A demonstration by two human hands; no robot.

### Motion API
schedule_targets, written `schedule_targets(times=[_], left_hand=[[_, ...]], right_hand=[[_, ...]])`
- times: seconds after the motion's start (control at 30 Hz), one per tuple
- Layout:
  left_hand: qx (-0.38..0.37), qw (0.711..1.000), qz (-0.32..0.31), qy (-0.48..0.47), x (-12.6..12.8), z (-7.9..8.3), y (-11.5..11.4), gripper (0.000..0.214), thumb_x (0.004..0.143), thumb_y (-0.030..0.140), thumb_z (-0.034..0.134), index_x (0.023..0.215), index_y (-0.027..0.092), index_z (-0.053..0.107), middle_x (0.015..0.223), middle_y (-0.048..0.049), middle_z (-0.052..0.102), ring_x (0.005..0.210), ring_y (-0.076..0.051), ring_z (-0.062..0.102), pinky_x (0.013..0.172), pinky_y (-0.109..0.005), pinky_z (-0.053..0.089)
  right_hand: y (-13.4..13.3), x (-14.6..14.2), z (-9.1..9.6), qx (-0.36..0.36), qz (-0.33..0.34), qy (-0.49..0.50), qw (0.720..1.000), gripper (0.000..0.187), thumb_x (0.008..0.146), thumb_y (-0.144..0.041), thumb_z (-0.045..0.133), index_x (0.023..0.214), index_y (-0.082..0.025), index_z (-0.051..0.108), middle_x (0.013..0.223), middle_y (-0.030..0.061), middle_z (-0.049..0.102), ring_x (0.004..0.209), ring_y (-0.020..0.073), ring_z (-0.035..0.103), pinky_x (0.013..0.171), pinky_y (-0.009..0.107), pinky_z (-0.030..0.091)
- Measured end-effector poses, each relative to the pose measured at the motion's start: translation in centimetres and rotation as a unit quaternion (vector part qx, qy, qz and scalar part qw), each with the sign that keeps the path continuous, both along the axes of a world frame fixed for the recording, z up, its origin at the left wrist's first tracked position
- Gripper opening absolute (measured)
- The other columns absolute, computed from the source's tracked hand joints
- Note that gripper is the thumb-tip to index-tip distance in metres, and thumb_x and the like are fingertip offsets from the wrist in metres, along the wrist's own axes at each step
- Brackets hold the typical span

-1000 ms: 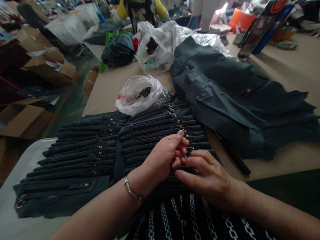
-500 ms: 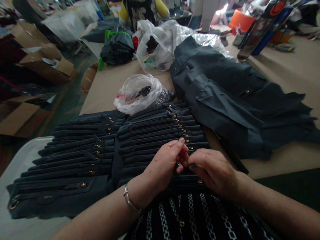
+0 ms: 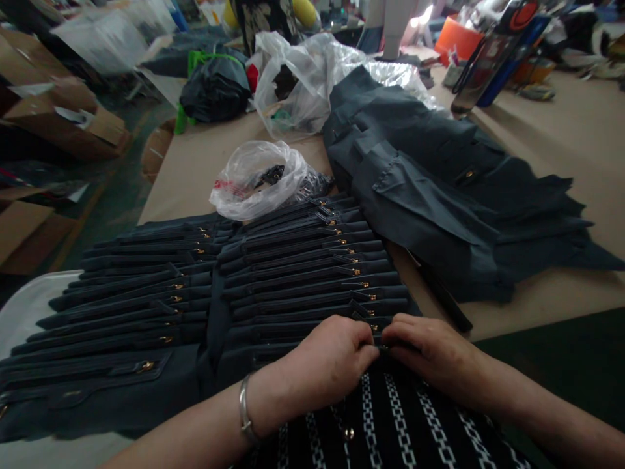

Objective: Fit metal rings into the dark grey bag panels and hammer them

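Note:
My left hand [image 3: 336, 355], with a silver bangle at its wrist, is closed in a pinch at the near end of a row of dark zippered fabric pieces [image 3: 297, 277]. Close beside it, my right hand [image 3: 430, 345] is also pinched, its fingertips almost meeting the left ones. What lies between the fingers is hidden; a gold zipper pull [image 3: 374, 327] shows just beyond them. To the left, a second row of the same pieces [image 3: 137, 296] overlaps in layers, and its nearest piece [image 3: 183, 368] shows a zippered pocket face up.
A clear plastic bag [image 3: 234, 202] with small black parts [image 3: 271, 174] stands behind the rows. Dark fabric [image 3: 424, 195] is heaped at the right, with a black strip [image 3: 446, 299] by its edge. Farther back are another plastic bag [image 3: 312, 85], a bottle [image 3: 488, 65] and a person [image 3: 263, 23].
Both hands have come down and nearer to my body, onto the front of the right row. The left fingers, raised before, are now curled in. The view has shifted slightly right.

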State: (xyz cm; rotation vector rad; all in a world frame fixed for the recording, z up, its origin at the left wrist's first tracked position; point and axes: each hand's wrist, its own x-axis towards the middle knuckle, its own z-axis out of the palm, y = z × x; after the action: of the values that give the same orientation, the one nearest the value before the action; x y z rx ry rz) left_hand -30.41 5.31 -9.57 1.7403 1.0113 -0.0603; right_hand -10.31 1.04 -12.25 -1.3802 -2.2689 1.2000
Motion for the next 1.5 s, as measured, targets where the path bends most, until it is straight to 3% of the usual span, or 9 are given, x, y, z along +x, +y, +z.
schedule_targets(times=[0.13, 0.27, 0.47, 0.7, 0.97, 1.27, 1.4, 1.5], left_hand=[[0.091, 0.992, -0.063, 0.057, 0.4, -0.3, -0.3, 0.025, 0.083, 0.033, 0.045, 0.069, 0.019, 0.06, 0.068, -0.0029, 0.062, 0.06, -0.015, 0.054, 0.057, -0.026, 0.04], [0.138, 0.982, -0.094, 0.093, 0.7, -0.8, -0.5, 0.027, 0.085, 0.033, 0.04, 0.074, 0.02, 0.061, 0.073, -0.0048, 0.065, 0.063, -0.019, 0.059, 0.059, -0.03, 0.042], [0.145, 0.978, -0.104, 0.111, 1.0, -1.0, -0.5, 0.03, 0.087, 0.035, 0.038, 0.076, 0.02, 0.061, 0.074, -0.006, 0.066, 0.066, -0.022, 0.061, 0.061, -0.033, 0.046], [0.151, 0.977, -0.105, 0.109, 1.0, -1.0, -0.7, 0.027, 0.087, 0.033, 0.038, 0.08, 0.019, 0.061, 0.076, -0.0064, 0.066, 0.066, -0.02, 0.06, 0.062, -0.032, 0.046], [0.155, 0.975, -0.104, 0.118, 1.0, -1.1, -0.9, 0.03, 0.088, 0.033, 0.035, 0.079, 0.019, 0.06, 0.075, -0.0074, 0.065, 0.067, -0.022, 0.061, 0.064, -0.035, 0.048], [0.156, 0.969, -0.108, 0.155, 1.2, -0.5, -0.8, 0.031, 0.087, 0.032, 0.033, 0.082, 0.018, 0.061, 0.077, -0.0089, 0.067, 0.066, -0.025, 0.063, 0.06, -0.037, 0.049], [0.182, 0.961, -0.122, 0.166, 0.1, -0.1, -0.6, 0.033, 0.086, 0.035, 0.036, 0.081, 0.017, 0.064, 0.077, -0.0109, 0.068, 0.066, -0.024, 0.064, 0.06, -0.034, 0.048], [0.182, 0.969, -0.069, 0.15, -2.0, 0.6, 1.4, 0.03, 0.084, 0.035, 0.041, 0.076, 0.018, 0.064, 0.074, -0.009, 0.067, 0.065, -0.02, 0.061, 0.061, -0.03, 0.047]], right_hand=[[-0.4, 0.5, -1.2, -0.031, -0.015, -0.002, 0.999, 0.013, 0.085, -0.016, 0.05, 0.081, -0.02, 0.061, 0.076, -0.0017, 0.059, 0.068, 0.0098, 0.055, 0.062, 0.022, 0.041], [-0.5, 0.3, -1.7, -0.014, -0.041, -0.009, 0.999, 0.012, 0.083, -0.015, 0.05, 0.079, -0.019, 0.06, 0.076, -0.0009, 0.06, 0.067, 0.0102, 0.055, 0.061, 0.022, 0.04], [-0.4, 0.2, -2.2, -0.004, -0.049, -0.002, 0.999, 0.018, 0.081, -0.012, 0.049, 0.089, -0.02, 0.063, 0.081, -0.0003, 0.063, 0.072, 0.0111, 0.058, 0.065, 0.023, 0.043], [-0.6, 0.2, -1.9, -0.002, -0.067, 0.016, 0.998, 0.011, 0.078, -0.014, 0.053, 0.081, -0.018, 0.062, 0.077, -0.0002, 0.062, 0.07, 0.0104, 0.058, 0.063, 0.022, 0.043], [-0.8, -0.2, -2.8, 0.048, -0.05, -0.06, 0.996, 0.012, 0.078, -0.012, 0.05, 0.079, -0.02, 0.059, 0.075, -0.001, 0.062, 0.067, 0.0108, 0.057, 0.06, 0.022, 0.041], [-0.6, -1.1, -2.4, 0.038, -0.058, -0.115, 0.991, 0.014, 0.078, -0.01, 0.046, 0.076, -0.021, 0.054, 0.073, -0.0018, 0.062, 0.064, 0.0121, 0.059, 0.057, 0.023, 0.039], [-0.8, -1.1, -2.9, 0.043, -0.057, -0.103, 0.992, 0.015, 0.076, -0.01, 0.045, 0.073, -0.023, 0.05, 0.066, -0.0039, 0.061, 0.058, 0.012, 0.058, 0.051, 0.022, 0.037], [-0.6, -0.5, -4.2, 0.031, -0.038, -0.053, 0.997, 0.013, 0.078, -0.014, 0.047, 0.071, -0.025, 0.05, 0.066, -0.0042, 0.062, 0.055, 0.0113, 0.058, 0.049, 0.021, 0.038]])
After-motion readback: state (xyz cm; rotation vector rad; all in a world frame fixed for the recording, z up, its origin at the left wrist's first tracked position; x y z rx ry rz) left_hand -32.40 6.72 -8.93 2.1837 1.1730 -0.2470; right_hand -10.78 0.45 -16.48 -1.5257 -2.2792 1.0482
